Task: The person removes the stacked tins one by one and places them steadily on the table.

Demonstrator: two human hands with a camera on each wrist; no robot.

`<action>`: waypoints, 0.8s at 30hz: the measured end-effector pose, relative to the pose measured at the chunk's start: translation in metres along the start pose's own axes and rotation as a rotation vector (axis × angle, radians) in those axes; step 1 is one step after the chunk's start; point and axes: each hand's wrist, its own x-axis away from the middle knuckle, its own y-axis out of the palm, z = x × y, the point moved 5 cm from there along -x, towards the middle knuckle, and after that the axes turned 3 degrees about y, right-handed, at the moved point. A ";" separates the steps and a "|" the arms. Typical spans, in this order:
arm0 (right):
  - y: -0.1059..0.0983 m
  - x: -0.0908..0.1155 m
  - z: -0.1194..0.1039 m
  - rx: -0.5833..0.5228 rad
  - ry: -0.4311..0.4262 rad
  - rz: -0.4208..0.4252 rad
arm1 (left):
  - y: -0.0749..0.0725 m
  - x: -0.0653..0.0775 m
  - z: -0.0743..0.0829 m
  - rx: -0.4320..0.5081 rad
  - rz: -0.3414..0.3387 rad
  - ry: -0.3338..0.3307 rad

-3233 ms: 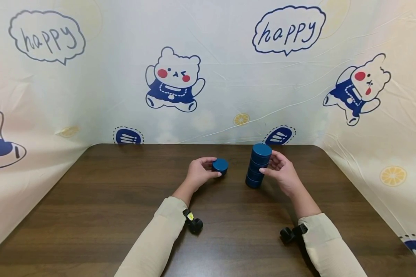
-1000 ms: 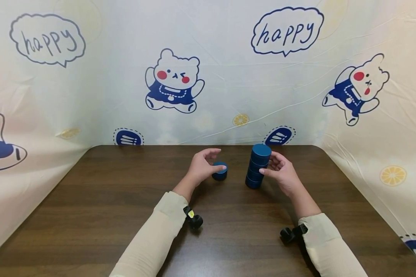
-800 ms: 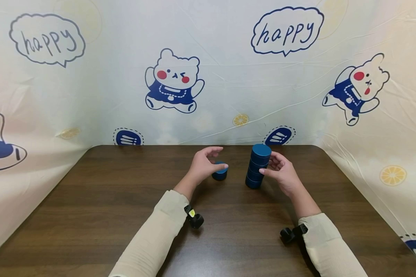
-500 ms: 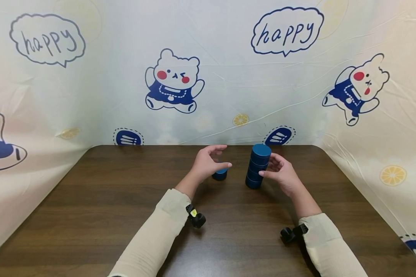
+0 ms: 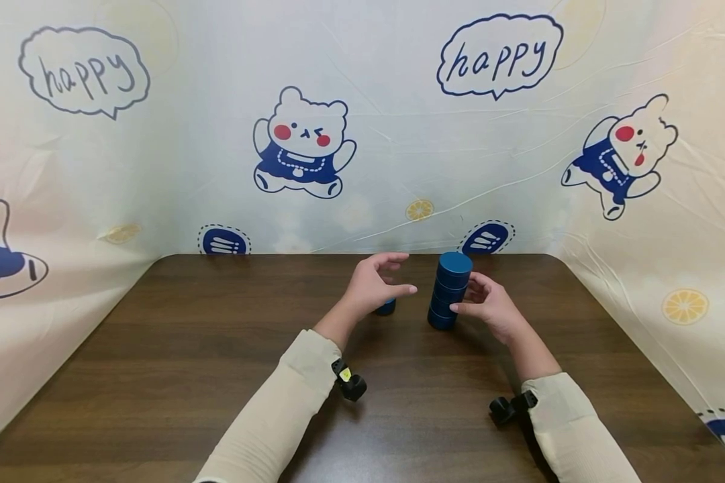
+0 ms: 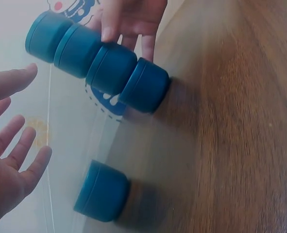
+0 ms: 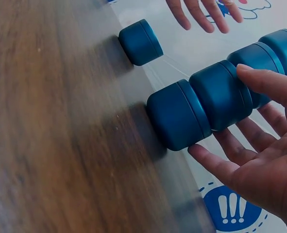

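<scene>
Four-high or so, a stack of round blue lidded tins (image 5: 449,290) stands upright on the wooden table. My right hand (image 5: 492,308) holds it from the right, thumb on the near side and fingers spread along the far side. Left of the stack sits a single blue tin (image 5: 387,308), partly hidden in the head view by my left hand (image 5: 371,287). That hand hovers with thumb and fingers apart and nothing between them. In the left wrist view the lone tin (image 6: 102,191) shows whole, apart from both hands.
The dark wooden table (image 5: 157,376) meets a printed cloth backdrop (image 5: 393,134) close behind the tins. Cloth also hangs along both sides. Each sleeve carries a small black wrist camera (image 5: 352,386).
My left hand has let go of the single tin, risen and moved right past it toward the stack. My right hand has slid slightly down the stack. The tins have stayed in place.
</scene>
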 end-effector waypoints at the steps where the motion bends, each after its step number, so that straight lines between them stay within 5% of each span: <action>1: 0.000 0.000 0.000 0.002 -0.003 0.001 | 0.001 0.000 0.001 0.000 -0.005 0.000; 24: 0.000 -0.001 0.003 -0.002 -0.008 -0.002 | 0.027 -0.004 0.022 -0.016 -0.081 0.020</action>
